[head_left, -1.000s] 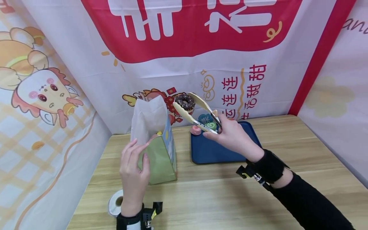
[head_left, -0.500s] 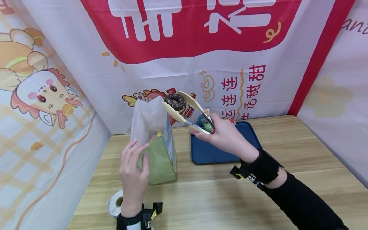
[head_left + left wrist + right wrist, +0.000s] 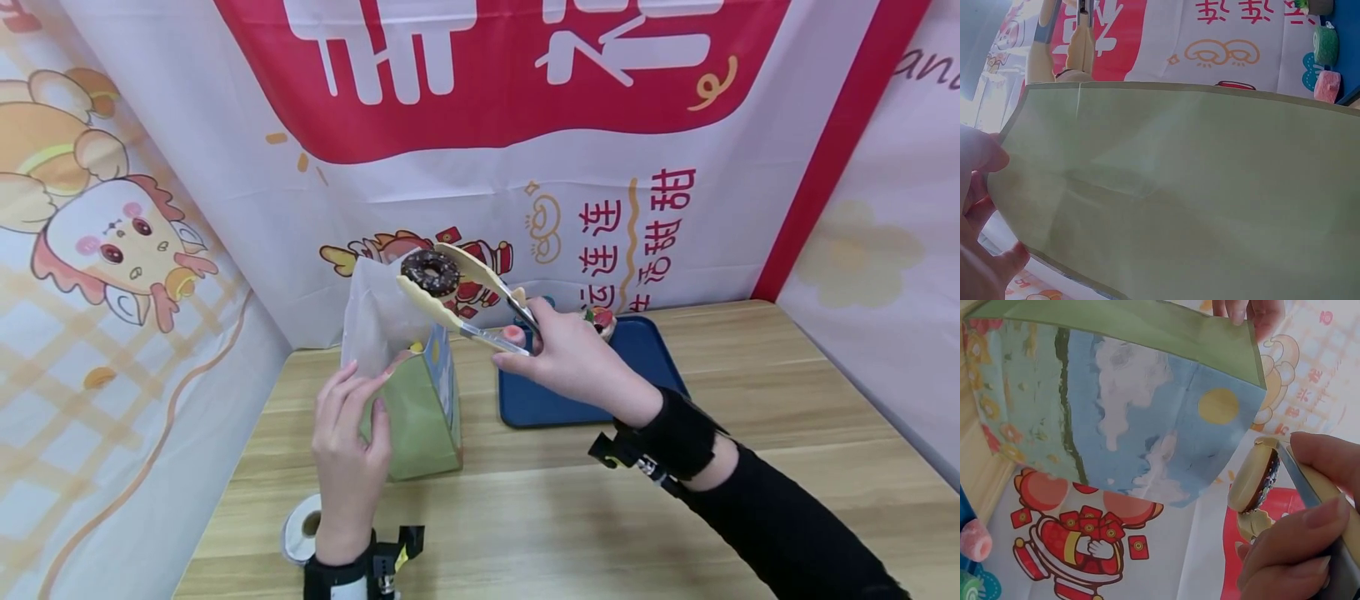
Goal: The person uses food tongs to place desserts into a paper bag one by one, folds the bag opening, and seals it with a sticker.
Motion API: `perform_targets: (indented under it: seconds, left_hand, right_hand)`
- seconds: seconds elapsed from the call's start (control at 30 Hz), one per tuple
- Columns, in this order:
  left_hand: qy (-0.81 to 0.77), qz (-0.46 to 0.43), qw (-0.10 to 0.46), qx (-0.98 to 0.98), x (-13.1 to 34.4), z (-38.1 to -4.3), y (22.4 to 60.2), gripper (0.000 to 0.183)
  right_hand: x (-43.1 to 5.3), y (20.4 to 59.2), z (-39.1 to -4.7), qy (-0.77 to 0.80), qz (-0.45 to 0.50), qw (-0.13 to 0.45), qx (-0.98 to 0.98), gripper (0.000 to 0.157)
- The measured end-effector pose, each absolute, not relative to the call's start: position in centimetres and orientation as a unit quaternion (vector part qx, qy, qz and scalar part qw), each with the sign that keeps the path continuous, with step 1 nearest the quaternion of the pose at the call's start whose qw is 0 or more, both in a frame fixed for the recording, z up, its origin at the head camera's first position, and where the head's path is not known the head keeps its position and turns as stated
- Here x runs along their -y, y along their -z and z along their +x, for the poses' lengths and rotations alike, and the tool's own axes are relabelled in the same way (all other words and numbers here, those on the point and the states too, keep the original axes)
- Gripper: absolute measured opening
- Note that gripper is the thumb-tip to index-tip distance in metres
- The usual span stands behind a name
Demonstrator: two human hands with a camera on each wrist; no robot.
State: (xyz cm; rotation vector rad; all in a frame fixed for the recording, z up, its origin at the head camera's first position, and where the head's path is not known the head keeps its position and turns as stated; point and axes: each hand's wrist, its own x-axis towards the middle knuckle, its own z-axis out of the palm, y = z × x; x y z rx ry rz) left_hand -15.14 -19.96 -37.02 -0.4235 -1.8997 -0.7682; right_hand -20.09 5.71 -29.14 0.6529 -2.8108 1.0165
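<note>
My right hand [image 3: 581, 362] grips a pair of tongs [image 3: 442, 313] with cream-coloured tips. Between the tips is a chocolate-glazed doughnut [image 3: 412, 270] with sprinkles, held in the air over the mouth of a paper bag [image 3: 420, 425]. In the right wrist view the doughnut [image 3: 1249, 478] appears edge-on, its pale underside showing. The bag stands upright, its front green, its side painted with sky and flowers, a white inner wall rising behind. My left hand [image 3: 348, 450] holds the bag's rim at the left, its fingers [image 3: 988, 153] on the edge. What lies deep inside is hidden.
Right of the bag lies a dark blue tray [image 3: 525, 408] bearing a pink sweet [image 3: 513, 335] and a fruit-topped pastry [image 3: 602, 321]. A green swirled piece [image 3: 1325, 45] shows in the left wrist view. A white roll [image 3: 298, 533] lies near my left wrist. Printed cloth walls enclose the table.
My right hand has carried the tongs and doughnut leftward from near the tray to above the bag's opening. My left hand and the bag have stayed in place.
</note>
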Motion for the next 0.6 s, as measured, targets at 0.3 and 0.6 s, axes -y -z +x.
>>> perform_targets:
  seconds: [0.3,0.6]
  left_hand:
    - [0.319,-0.177,0.504,0.783,19.9,-15.2,37.0,0.021]
    - [0.317,-0.175,0.503,0.784,19.9,-15.3,37.1,0.021]
  right_hand:
    - [-4.3,29.0,-20.2,-0.335,0.238,0.034,0.911,0.057]
    - [-3.3,29.3,-20.2,-0.333,0.252,0.031,0.908,0.049]
